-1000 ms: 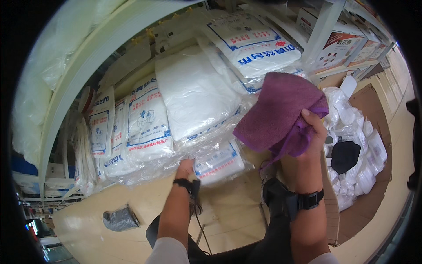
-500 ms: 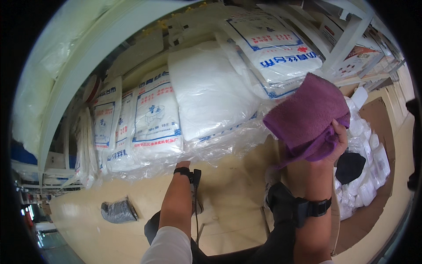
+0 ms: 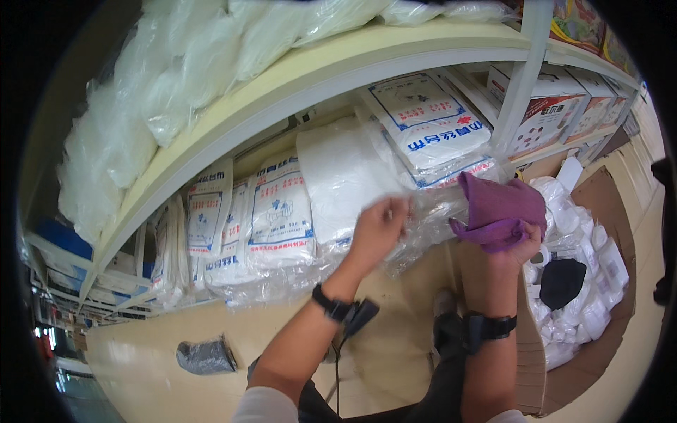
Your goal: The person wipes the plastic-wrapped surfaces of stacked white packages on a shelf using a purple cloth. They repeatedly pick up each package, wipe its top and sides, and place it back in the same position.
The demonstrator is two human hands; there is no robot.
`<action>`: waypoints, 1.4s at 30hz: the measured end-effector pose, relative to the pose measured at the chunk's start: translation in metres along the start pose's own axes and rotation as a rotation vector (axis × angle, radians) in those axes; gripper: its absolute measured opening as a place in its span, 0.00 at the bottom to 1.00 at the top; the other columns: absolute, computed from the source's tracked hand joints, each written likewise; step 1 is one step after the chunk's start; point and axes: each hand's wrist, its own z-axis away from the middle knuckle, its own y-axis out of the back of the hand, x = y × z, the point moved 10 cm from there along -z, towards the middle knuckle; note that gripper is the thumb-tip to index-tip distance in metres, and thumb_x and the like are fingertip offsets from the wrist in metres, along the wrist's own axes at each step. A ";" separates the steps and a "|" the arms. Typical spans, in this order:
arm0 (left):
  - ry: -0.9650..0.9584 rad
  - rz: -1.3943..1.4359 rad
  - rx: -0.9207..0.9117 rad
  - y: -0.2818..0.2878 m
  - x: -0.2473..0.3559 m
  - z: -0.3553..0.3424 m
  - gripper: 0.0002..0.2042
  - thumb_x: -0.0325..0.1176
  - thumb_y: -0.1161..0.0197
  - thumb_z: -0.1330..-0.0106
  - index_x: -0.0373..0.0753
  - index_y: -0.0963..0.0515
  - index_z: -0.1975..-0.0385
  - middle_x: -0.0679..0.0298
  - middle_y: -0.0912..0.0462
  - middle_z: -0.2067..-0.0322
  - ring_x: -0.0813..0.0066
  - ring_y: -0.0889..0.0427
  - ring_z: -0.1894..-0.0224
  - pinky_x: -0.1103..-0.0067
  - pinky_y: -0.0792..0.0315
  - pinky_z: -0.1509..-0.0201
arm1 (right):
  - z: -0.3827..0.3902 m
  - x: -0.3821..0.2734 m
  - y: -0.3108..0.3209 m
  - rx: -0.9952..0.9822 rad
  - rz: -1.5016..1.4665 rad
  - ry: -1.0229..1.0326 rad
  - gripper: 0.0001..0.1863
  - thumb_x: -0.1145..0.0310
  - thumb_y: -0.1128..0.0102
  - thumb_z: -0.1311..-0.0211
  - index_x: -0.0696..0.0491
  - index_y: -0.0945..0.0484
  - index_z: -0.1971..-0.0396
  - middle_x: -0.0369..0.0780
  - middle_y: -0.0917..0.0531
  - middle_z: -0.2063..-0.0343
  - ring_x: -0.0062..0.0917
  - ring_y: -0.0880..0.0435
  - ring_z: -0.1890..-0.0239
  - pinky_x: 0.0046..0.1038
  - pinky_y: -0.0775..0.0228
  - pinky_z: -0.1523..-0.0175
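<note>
My right hand [image 3: 523,245] grips a purple cloth [image 3: 504,208] at its lower edge, the cloth bunched above and around the fingers. My left hand [image 3: 384,222], blurred with curled fingers, is raised beside crumpled clear plastic wrap [image 3: 434,222] at the front of the shelved packs; whether it holds any of it I cannot tell. Several white flat packs with blue and red print [image 3: 278,208] lie along the lower shelf, around a plain white padded bundle [image 3: 335,169]. Black devices [image 3: 342,310] are strapped to my wrists, with a cable hanging from the left one.
Above, a shelf edge [image 3: 296,67] carries translucent bags [image 3: 176,77]. Printed boxes [image 3: 536,120] sit on the right shelves. A large open carton [image 3: 610,324] at lower right holds white bundles [image 3: 592,268] and a black item [image 3: 560,282]. A grey wrapped package [image 3: 204,356] lies on the floor.
My left hand has risen from below the packs to their front, moving up and right. My right hand's cloth is more bunched and slightly lower. The view now shows more upper shelf.
</note>
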 end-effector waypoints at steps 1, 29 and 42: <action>-0.131 -0.108 0.147 0.016 0.001 -0.025 0.18 0.42 0.40 0.22 0.31 0.19 0.48 0.61 0.12 0.64 0.75 0.15 0.67 0.78 0.23 0.63 | 0.011 0.019 -0.010 0.036 -0.012 -0.046 0.43 0.66 0.48 0.53 0.63 0.35 0.31 0.55 0.27 0.35 0.49 0.30 0.29 0.49 0.46 0.21; 0.064 -0.143 0.254 0.005 0.014 -0.013 0.21 0.47 0.29 0.30 0.34 0.17 0.74 0.69 0.22 0.79 0.81 0.28 0.74 0.79 0.32 0.69 | 0.006 -0.009 -0.010 0.142 0.072 0.005 0.32 0.66 0.50 0.43 0.60 0.30 0.36 0.48 0.21 0.40 0.44 0.23 0.36 0.47 0.35 0.27; -0.004 0.584 0.153 0.013 -0.014 0.004 0.19 0.24 0.39 0.24 0.34 0.29 0.35 0.60 0.20 0.40 0.71 0.20 0.40 0.75 0.26 0.35 | -0.003 -0.036 -0.013 0.107 0.001 0.114 0.38 0.61 0.51 0.49 0.63 0.29 0.36 0.53 0.20 0.43 0.48 0.21 0.38 0.46 0.34 0.28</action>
